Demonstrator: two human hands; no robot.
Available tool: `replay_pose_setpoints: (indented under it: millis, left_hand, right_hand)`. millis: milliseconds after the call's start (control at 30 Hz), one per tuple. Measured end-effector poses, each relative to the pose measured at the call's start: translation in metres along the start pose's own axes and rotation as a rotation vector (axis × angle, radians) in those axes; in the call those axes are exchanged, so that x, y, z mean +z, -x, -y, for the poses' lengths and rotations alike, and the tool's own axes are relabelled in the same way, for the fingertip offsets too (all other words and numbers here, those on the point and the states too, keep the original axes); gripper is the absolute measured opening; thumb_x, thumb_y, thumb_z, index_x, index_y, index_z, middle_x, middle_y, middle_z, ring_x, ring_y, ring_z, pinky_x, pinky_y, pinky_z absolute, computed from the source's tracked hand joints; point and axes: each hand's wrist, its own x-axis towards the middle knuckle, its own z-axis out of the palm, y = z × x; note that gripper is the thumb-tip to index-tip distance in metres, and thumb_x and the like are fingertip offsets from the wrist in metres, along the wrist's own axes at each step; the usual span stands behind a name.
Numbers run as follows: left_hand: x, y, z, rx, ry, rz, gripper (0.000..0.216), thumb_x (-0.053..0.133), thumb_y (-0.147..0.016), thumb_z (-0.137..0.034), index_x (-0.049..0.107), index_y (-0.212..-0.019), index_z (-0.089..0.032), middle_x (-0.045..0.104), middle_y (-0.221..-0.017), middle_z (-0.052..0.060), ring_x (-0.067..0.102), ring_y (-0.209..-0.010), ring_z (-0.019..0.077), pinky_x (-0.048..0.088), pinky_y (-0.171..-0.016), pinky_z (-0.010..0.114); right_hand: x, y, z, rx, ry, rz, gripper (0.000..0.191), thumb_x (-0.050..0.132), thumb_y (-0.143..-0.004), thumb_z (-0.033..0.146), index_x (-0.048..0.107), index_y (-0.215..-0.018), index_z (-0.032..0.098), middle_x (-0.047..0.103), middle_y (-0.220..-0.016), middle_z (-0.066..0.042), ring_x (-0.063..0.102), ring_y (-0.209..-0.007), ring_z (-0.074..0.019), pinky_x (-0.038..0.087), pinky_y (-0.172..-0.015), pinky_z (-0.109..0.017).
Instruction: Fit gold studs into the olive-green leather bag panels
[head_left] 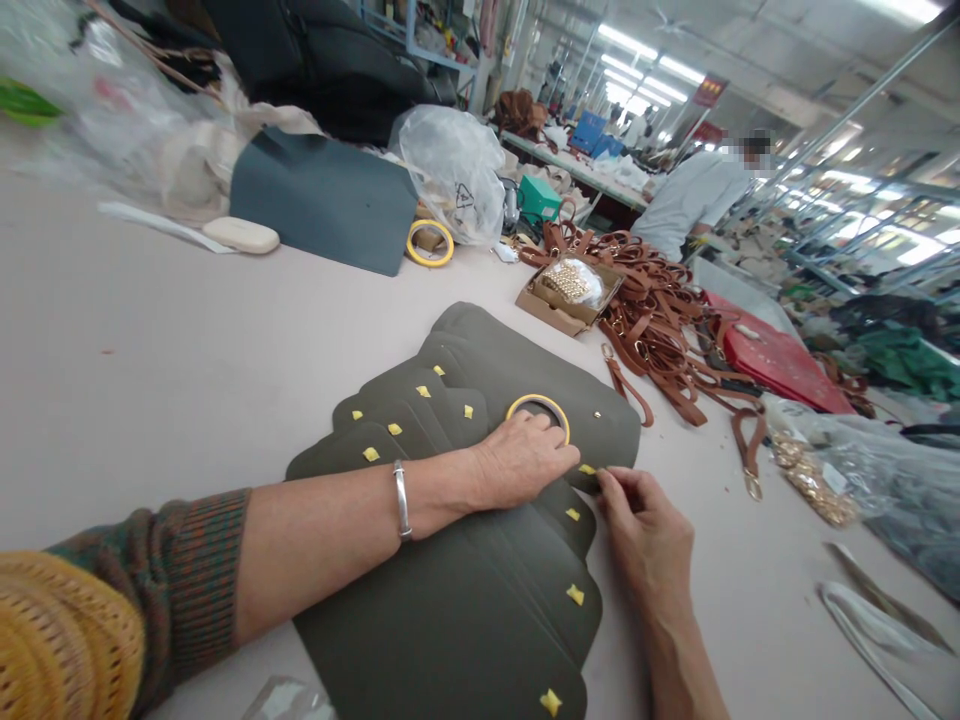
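Observation:
Fingers of my left hand are curled over a roll of yellow tape, resting on overlapping dark olive panels. Several small crumpled bits of yellow tape dot the panels on both sides. My right hand is pinched at the panels' right edge, its fingertips beside one tape bit; what lies between them is too small to make out. A small shiny metal fitting shows on the upper panel.
Brown straps with metal clasps lie heaped at the back right, beside a cardboard box of gold chain. A dark sheet, another tape roll and plastic bags lie at the back. A person stands beyond.

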Motion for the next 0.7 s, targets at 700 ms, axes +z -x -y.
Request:
replay_pose_setpoints:
  millis: [700]
  left_hand:
    - [-0.020, -0.003, 0.010, 0.052, 0.174, -0.024, 0.013, 0.043, -0.094, -0.019, 0.056, -0.098, -0.018, 0.065, -0.097, 0.003, 0.061, -0.083, 0.0175, 0.045, -0.067, 0.027]
  right_hand:
    - [-0.011, -0.006, 0.009, 0.006, 0.044, 0.554, 0.027, 0.054, -0.080, 0.038, 0.072, -0.069, 0.020, 0.069, -0.063, -0.001, 0.060, -0.059, -0.0172, 0.042, -0.055, -0.027]
